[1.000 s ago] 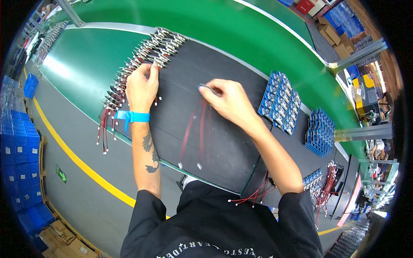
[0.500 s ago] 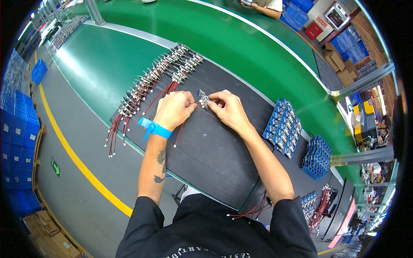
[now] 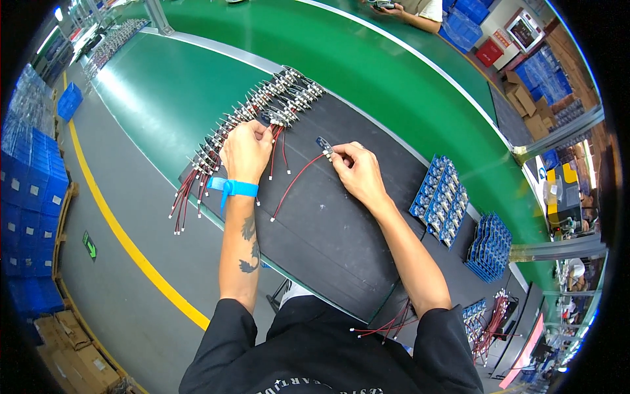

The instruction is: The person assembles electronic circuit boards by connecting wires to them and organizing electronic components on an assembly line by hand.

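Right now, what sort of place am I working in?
Probably an electronics assembly floor: small wired circuit boards stand in rows on the bench, blue panels are stacked at the right, and blue bins are piled on the left.

Green-topped bench (image 3: 157, 92) with black matting (image 3: 328, 243); on that, rows of wired boards (image 3: 244, 111); blue panels (image 3: 438, 200); red cables (image 3: 491, 323).

Grey floor (image 3: 157, 217), yellow line (image 3: 135, 262), green tabletop (image 3: 154, 98), metal post (image 3: 157, 16), cardboard boxes (image 3: 75, 351)
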Demonstrator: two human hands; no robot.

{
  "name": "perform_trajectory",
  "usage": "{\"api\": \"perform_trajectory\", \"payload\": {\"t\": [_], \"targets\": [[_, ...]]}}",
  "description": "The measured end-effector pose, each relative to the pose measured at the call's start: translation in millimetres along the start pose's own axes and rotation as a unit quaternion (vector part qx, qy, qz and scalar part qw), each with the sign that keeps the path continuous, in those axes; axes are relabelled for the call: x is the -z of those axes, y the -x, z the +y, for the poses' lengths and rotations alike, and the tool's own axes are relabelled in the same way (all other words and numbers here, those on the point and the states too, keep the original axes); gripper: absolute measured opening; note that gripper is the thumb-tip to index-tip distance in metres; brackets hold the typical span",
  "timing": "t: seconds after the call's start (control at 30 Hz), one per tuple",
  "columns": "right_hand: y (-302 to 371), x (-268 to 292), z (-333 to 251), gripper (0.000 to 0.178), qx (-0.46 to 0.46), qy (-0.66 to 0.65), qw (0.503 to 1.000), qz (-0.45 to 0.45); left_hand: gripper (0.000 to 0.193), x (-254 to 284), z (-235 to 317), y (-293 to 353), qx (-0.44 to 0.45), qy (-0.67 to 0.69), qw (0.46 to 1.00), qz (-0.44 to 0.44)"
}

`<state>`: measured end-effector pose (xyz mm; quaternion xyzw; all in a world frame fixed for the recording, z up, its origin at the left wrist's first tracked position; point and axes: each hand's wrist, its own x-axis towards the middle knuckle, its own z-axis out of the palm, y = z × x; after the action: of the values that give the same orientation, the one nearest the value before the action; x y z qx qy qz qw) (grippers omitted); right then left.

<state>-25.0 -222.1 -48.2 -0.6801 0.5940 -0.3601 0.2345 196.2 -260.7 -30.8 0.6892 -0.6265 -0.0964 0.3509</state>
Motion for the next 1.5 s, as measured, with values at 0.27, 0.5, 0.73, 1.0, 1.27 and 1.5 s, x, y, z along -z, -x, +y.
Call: {"api": "perform_trajectory", "payload": {"t": [0.27, 0.5, 0.73, 1.0, 1.27, 1.5], "targets": [[1, -3, 2, 0.020, 0.001, -0.007, 1.000, 0.010, 0.019, -10, -10, 0, 0.004, -0.033, 0.999, 0.010], [3, -5, 4, 0.019, 0.003, -0.020, 1.000, 0.024, 0.016, -13, -14, -1, -0.009, -0.058, 0.998, 0.005], [9, -9, 0, 0.017, 0.024, 0.001, 0.999, 0.041, 0.014, -6, -8, 1, 0.015, -0.036, 0.999, -0.023], [-15, -48, -40, 0.012, 0.084, -0.090, 0.986, 0.117, 0.016, 30, -2, 12, -0.015, 0.212, 0.963, 0.166], [-32, -90, -55, 0.023, 0.038, -0.021, 0.995, 0.088, 0.031, 34, -14, 69, -0.125, 0.036, 0.988, 0.086], [-26, -94, -50, 0.021, 0.051, 0.001, 0.996, 0.071, 0.038, 21, -21, 73, -0.155, 0.003, 0.985, 0.072]]}}
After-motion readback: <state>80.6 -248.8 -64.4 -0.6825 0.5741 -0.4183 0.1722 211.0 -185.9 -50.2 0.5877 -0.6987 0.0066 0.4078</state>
